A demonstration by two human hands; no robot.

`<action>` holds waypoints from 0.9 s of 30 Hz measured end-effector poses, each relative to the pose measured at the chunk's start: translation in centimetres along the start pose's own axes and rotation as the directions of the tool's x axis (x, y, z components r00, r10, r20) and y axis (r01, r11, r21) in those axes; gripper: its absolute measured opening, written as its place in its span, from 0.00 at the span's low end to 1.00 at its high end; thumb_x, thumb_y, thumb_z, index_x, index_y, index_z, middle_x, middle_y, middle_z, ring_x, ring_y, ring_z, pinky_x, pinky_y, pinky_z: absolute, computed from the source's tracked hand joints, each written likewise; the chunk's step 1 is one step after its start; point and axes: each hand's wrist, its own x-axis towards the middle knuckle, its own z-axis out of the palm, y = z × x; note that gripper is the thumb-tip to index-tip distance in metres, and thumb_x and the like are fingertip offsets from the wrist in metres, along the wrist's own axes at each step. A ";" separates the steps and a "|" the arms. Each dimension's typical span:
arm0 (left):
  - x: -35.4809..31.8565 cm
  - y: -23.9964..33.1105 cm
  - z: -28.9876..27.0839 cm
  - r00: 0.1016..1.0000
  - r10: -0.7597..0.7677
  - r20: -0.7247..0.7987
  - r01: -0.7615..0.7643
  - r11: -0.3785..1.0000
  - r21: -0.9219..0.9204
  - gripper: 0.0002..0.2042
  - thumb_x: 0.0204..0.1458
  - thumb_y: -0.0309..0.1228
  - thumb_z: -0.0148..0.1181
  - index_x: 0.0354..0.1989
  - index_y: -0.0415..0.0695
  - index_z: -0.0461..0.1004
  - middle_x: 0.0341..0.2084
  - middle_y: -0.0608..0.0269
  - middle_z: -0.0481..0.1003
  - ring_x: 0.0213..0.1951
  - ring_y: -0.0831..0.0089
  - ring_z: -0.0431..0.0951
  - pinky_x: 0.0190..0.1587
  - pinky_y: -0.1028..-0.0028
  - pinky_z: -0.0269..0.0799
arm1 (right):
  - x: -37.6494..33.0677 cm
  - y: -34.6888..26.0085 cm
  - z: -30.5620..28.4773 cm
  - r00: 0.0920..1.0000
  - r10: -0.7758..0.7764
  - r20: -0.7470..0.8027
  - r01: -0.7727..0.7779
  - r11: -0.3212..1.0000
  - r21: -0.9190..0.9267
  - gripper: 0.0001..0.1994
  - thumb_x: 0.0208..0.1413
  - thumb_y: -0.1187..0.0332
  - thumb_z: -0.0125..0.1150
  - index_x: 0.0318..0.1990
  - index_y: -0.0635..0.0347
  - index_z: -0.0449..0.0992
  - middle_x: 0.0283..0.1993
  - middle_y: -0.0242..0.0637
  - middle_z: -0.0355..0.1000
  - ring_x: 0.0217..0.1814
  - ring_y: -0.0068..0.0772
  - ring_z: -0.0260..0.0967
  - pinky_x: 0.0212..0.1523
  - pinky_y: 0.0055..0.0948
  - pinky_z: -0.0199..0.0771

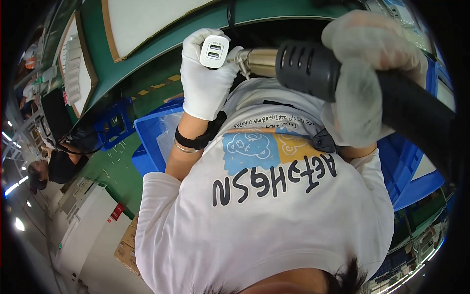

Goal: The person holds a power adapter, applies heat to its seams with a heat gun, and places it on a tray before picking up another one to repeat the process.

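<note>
My left hand (201, 92), in a white glove with a black strap at the wrist, is closed around a white two-port USB car charger (214, 52). The end with the two ports faces up toward the camera. From the right, my right hand (374, 54), also gloved and slightly blurred, grips a black hot-air gun (306, 66) with slotted vents. The gun's metal nozzle (259, 62) points left, its tip close beside the charger and my left thumb. A bit of wire hangs at that tip; whether it touches the glove I cannot tell.
A green workbench (110, 83) with a white, wood-edged board (142, 24) lies beyond my hands. Blue crates (149, 134) stand on both sides of me. At the left are a blue stool (115, 120), another person (63, 164) and cardboard boxes (128, 250).
</note>
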 end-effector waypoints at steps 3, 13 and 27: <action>0.0 0.3 0.0 0.999 -0.030 -0.021 0.030 1.000 0.007 0.22 0.37 0.20 0.67 0.41 0.41 0.62 0.34 0.65 0.69 0.34 0.80 0.69 0.38 0.82 0.68 | 0.4 -0.1 1.2 0.997 -0.032 -0.069 0.029 0.999 -0.040 0.12 0.38 0.71 0.64 0.31 0.61 0.69 0.32 0.38 0.72 0.37 0.31 0.70 0.43 0.30 0.68; 0.1 -0.4 -0.2 0.999 0.021 -0.041 -0.018 0.998 0.065 0.24 0.36 0.20 0.67 0.42 0.41 0.61 0.36 0.63 0.67 0.35 0.79 0.69 0.39 0.81 0.68 | -2.3 1.0 -0.1 0.996 0.080 -0.039 -0.082 0.995 -0.055 0.12 0.38 0.72 0.64 0.31 0.61 0.68 0.32 0.40 0.71 0.36 0.31 0.71 0.41 0.27 0.70; 0.0 0.6 -0.8 0.981 -0.165 0.099 0.183 0.959 -0.216 0.22 0.47 0.30 0.60 0.49 0.41 0.60 0.35 0.59 0.68 0.34 0.75 0.69 0.35 0.79 0.68 | 0.8 0.6 0.8 0.970 -0.241 -0.019 0.215 0.897 -0.387 0.19 0.42 0.80 0.55 0.46 0.67 0.65 0.35 0.46 0.71 0.34 0.36 0.71 0.38 0.29 0.72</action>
